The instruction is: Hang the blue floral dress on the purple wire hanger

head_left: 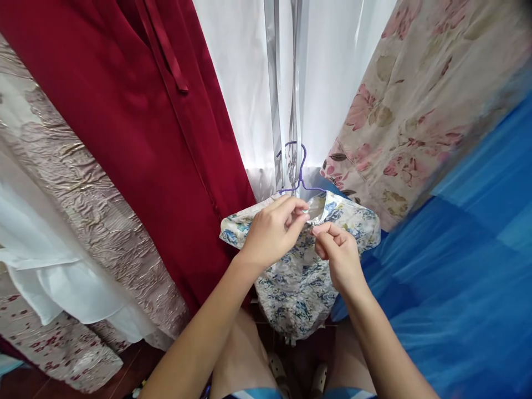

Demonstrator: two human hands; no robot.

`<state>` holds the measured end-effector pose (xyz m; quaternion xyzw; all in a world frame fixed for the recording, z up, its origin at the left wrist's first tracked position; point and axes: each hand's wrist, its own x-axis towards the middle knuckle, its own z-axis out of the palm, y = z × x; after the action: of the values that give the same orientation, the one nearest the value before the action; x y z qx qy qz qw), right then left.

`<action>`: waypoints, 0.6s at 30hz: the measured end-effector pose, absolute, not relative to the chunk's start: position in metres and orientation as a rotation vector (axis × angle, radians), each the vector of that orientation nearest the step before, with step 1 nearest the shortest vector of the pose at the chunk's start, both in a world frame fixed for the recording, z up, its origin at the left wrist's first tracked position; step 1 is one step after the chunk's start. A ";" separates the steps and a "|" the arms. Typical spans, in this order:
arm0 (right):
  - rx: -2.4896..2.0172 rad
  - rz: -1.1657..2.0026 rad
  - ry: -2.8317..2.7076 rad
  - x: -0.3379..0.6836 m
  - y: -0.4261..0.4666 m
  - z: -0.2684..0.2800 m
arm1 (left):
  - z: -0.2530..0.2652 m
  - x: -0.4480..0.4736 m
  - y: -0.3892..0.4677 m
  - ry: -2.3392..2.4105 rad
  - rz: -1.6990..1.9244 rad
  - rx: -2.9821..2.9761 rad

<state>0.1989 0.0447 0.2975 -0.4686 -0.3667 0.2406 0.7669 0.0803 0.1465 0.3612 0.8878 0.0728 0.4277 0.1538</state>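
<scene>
A white garment with blue floral print (297, 293) hangs in front of me on a purple hanger (302, 166). My left hand (276, 224) is closed in a pinch at the neckline, thumb and fingertips on its edge. Just below and to the right, my right hand (338, 249) pinches the neckline near a small fastening whose kind I cannot make out. The fingertips of both hands are close together. The left forearm and hand cover part of the garment's left shoulder and front.
Grey ribbon straps (274, 83) hang down by the hanger hook, before white fabric (332, 72). A dark red garment (124, 127) hangs to the left, pink floral fabric (399, 122) and blue tulle (461, 266) to the right. My legs and shoes are below on a dark floor.
</scene>
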 end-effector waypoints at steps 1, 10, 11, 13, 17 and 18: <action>-1.008 0.524 -0.827 0.198 0.042 0.301 | 0.360 0.079 0.147 0.216 1.190 2.571; -1.121 0.474 -0.827 0.198 0.055 0.293 | 0.368 0.073 0.144 0.200 1.508 2.347; -1.151 0.499 -0.808 0.198 0.055 0.280 | 0.376 0.069 0.148 0.242 1.605 2.240; -1.195 0.547 -0.791 0.198 0.050 0.253 | 0.388 0.055 0.164 0.334 1.760 2.010; -1.290 0.637 -0.776 0.192 0.028 0.208 | 0.378 0.019 0.217 0.417 1.874 1.592; -1.303 0.671 -0.791 0.189 0.022 0.201 | 0.365 0.011 0.230 0.440 1.877 1.482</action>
<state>0.1888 0.0223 0.2012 -0.5789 -0.3512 0.2982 0.6728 0.0105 0.2305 0.3654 0.5715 0.1695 0.7238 0.3475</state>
